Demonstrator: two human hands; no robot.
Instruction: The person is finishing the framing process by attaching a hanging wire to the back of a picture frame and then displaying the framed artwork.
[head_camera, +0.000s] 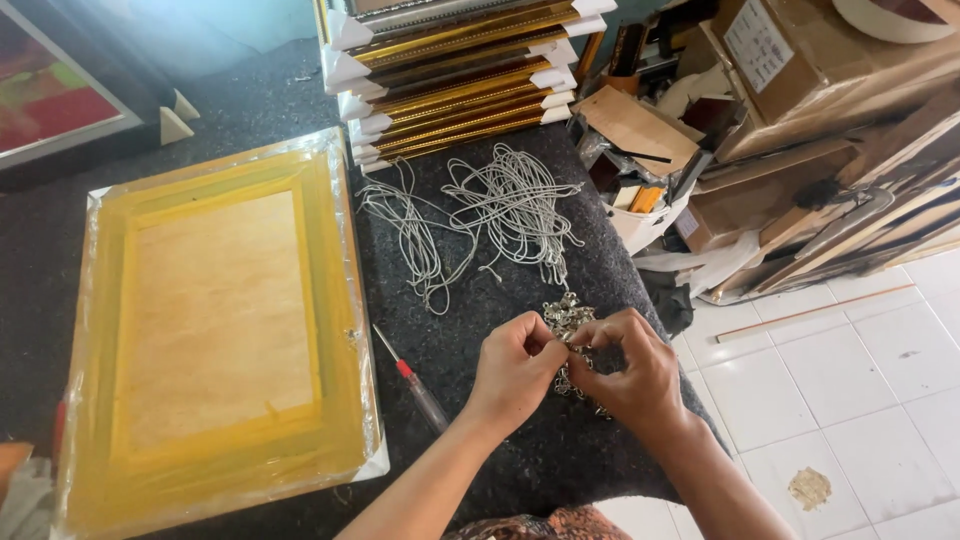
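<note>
My left hand and my right hand meet over a small heap of shiny metal hanger pieces on a dark felt-covered table. Both hands pinch small metal parts from the heap between thumb and fingers; the exact pieces are hidden by my fingers. Bundles of white-grey cord lie just beyond the heap. A screwdriver with a red and clear handle rests left of my left hand. A yellow picture frame, back side up and wrapped in clear film, lies at the left.
A stack of gold frames with white corner guards stands at the back. Cardboard boxes, wood strips and frame mouldings crowd the right side beside the table. White tiled floor lies to the right. A colourful framed picture sits far left.
</note>
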